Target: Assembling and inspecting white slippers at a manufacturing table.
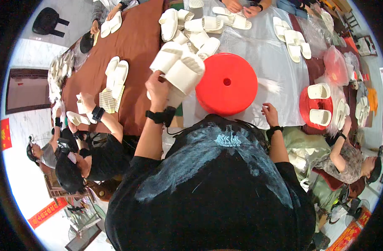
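Note:
My left hand [158,90] grips a pair of cream slide slippers [185,75] by the near end, lifted in front of a heap of similar slippers. The pair is held side by side and overlaps the left rim of an upturned red round stool [237,96] with a small hole in its middle. To the right of the stool, my right hand [270,115] hovers by the table's near edge, with loosely bent fingers apart and nothing in them.
Cream slippers [210,48] lie piled beyond the stool on plastic sheeting [279,71]. Brown cloth [145,25] covers the left table, with slippers [117,75] on it. Co-workers sit left and right; a co-worker's hands [241,7] work across the table. A second red stool [304,106] bears slippers.

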`<control>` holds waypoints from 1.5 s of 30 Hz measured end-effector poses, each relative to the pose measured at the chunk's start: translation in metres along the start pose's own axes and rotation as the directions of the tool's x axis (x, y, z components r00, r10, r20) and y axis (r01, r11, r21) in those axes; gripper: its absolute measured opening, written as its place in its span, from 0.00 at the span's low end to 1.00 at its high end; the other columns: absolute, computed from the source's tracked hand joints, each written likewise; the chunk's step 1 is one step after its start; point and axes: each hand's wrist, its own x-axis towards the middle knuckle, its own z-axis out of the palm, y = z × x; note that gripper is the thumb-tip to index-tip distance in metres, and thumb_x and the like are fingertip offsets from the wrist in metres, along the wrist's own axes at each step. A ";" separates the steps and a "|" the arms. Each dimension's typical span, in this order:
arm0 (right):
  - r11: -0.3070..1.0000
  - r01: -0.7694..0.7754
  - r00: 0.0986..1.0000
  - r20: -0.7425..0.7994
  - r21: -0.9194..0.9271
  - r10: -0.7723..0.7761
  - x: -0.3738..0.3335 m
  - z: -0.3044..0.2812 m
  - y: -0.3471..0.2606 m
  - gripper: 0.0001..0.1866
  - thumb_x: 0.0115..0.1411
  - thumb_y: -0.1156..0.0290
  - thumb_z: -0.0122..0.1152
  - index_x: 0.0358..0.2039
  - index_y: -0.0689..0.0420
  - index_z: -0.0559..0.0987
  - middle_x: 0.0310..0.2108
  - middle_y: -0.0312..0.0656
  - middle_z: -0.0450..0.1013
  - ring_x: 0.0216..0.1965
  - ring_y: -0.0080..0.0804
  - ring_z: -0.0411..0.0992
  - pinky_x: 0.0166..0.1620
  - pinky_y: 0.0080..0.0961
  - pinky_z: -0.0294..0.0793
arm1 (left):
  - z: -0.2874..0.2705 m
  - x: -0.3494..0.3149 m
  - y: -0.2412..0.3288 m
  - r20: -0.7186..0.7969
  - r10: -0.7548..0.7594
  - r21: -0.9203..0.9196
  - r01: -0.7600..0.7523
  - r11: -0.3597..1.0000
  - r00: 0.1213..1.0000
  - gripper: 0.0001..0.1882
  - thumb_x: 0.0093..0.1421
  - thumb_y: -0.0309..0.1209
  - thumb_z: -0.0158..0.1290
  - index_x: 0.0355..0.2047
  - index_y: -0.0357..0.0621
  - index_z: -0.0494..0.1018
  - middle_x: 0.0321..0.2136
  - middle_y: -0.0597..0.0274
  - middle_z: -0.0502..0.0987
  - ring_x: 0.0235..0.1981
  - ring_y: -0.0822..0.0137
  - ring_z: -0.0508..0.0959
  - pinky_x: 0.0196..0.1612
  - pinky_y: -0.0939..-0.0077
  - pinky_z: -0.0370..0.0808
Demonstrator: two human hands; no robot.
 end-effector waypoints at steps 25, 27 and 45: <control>0.850 -0.037 0.988 0.109 -0.526 0.111 0.303 0.087 0.008 0.10 0.53 0.73 0.55 0.35 0.64 0.75 0.23 0.50 0.76 0.28 0.41 0.78 0.26 0.38 0.76 | 0.133 -0.076 0.101 0.046 -0.258 -0.013 0.259 0.966 0.965 0.07 0.43 0.23 0.57 0.25 0.35 0.73 0.22 0.50 0.77 0.26 0.54 0.78 0.32 0.64 0.73; 0.853 0.026 0.999 0.051 -0.521 0.001 0.283 0.071 -0.007 0.08 0.53 0.72 0.56 0.30 0.63 0.76 0.23 0.50 0.77 0.26 0.38 0.78 0.27 0.35 0.76 | 0.141 -0.075 0.097 0.054 -0.270 -0.063 0.273 0.960 0.961 0.08 0.44 0.21 0.57 0.27 0.34 0.72 0.22 0.50 0.76 0.27 0.56 0.78 0.32 0.65 0.73; 0.566 0.375 0.915 -0.390 0.735 -0.100 0.044 -0.117 -0.156 0.08 0.59 0.77 0.58 0.39 0.62 0.73 0.34 0.43 0.76 0.31 0.25 0.72 0.36 0.19 0.70 | 0.077 -0.077 0.109 0.344 0.032 -0.109 0.006 0.994 0.939 0.14 0.52 0.21 0.56 0.40 0.36 0.71 0.32 0.53 0.78 0.32 0.63 0.79 0.34 0.72 0.76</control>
